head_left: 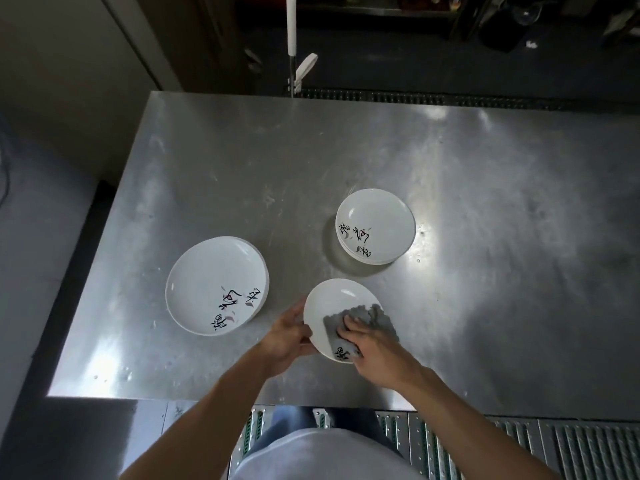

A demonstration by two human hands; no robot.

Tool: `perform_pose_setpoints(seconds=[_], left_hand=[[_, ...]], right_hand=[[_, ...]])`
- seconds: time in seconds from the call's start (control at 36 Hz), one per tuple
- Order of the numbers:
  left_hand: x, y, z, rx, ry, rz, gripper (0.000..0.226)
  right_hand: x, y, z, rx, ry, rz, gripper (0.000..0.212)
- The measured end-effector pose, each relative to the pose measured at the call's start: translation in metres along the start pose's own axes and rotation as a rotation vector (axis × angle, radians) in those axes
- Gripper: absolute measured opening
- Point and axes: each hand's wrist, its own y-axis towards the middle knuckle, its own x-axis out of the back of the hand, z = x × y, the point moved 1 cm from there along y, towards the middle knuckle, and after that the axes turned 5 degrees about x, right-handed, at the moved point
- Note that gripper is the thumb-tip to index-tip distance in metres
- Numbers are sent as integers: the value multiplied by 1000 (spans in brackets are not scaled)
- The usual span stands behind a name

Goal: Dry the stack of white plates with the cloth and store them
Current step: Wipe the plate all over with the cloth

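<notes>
So, left stack (217,285) sitting on table (485,237). Left hand (287,337) curling fingers round held plate (332,303) rim. Right hand (375,346) bunching cloth (379,318), pressing it into plate's right half. Right stack (375,226) sitting just beyond (right hand looking nearer).

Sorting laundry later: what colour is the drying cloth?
The cloth is grey, shown best in the head view.
</notes>
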Motion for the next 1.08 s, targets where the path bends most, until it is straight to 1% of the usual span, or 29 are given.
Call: perform_pose_setpoints(seconds=[0.11,0.19,0.25,0.36,0.47,0.53,0.58,0.64,0.69,0.72,0.78,0.83,0.86,0.89,0.94,0.97,1.0,1.03,1.08], left_hand=[[-3,-2,-1,-3,26,-17,75],[-5,-3,-3,-6,35,-14,73],[-7,-4,-5,-15,25,-4,71],[-7,-7,-8,-34,18,17,70],[1,-5,-5,-15,15,-14,73],[5,-5,-6,-1,10,-10,72],[8,-5,-7,14,1,-2,75],[11,-4,-5,22,8,-14,77],[12,-2,-3,23,21,-26,79],[10,-2,-3,24,25,-31,78],[5,-4,-2,33,51,-36,76],[0,-5,-4,51,95,-58,76],[-2,-5,-6,59,118,-76,73],[-5,-5,-8,67,138,-95,65],[-9,-4,-14,63,158,-135,43],[-9,-3,-16,50,158,-152,35],[-10,-3,-17,33,160,-165,31],[-9,-3,-18,15,165,-173,29],[-9,-2,-18,-9,192,-177,29]], right_hand=[[4,24,-6,-195,22,66,69],[10,45,0,-291,66,67,78],[11,55,6,-302,63,67,80],[6,59,14,-167,43,73,78],[-3,41,19,41,24,-10,67],[-6,28,21,123,49,-74,60],[-8,15,19,208,10,-106,58],[-8,4,12,266,-31,-97,56],[-8,-4,3,274,-66,-76,55],[-9,-7,-1,233,-35,-95,55],[-10,-7,-8,57,155,-146,57],[-9,1,-9,-163,363,-104,62],[-7,7,-7,-237,459,-86,63],[-5,14,-4,-289,537,-84,64],[0,27,1,-368,606,-107,62],[1,33,5,-367,609,-131,60],[1,39,11,-319,601,-162,59],[0,42,17,-228,589,-186,60],[-5,40,28,-29,568,-182,65]])
